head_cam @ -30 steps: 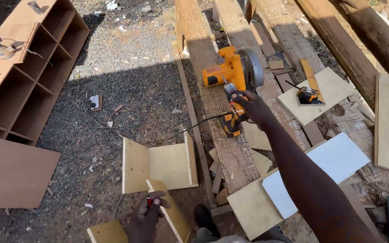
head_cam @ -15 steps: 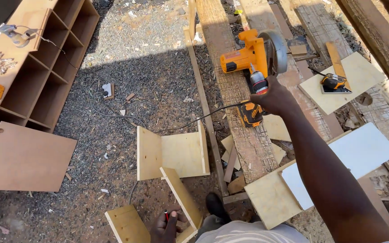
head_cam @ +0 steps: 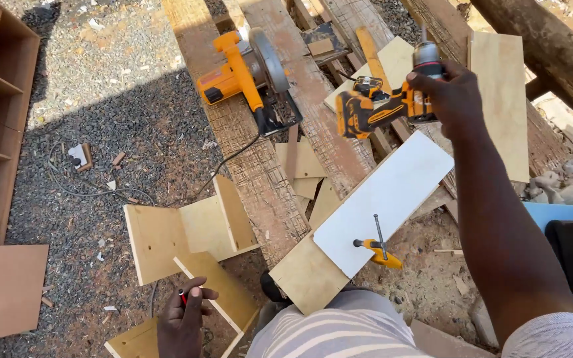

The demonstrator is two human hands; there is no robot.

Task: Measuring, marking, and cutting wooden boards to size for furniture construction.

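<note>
Fingers of my right hand wrap tight around the cordless drill, lifted at one o'clock above the white board. My left hand, at seven o'clock, pinches a red pencil against a plywood piece. I judge I'm carrying the drill toward that piece; next it needs lowering and aiming squarely. An orange circular saw lies at twelve o'clock.

The right hand has lifted the cordless drill off the plank (it lay beside the circular saw).
</note>
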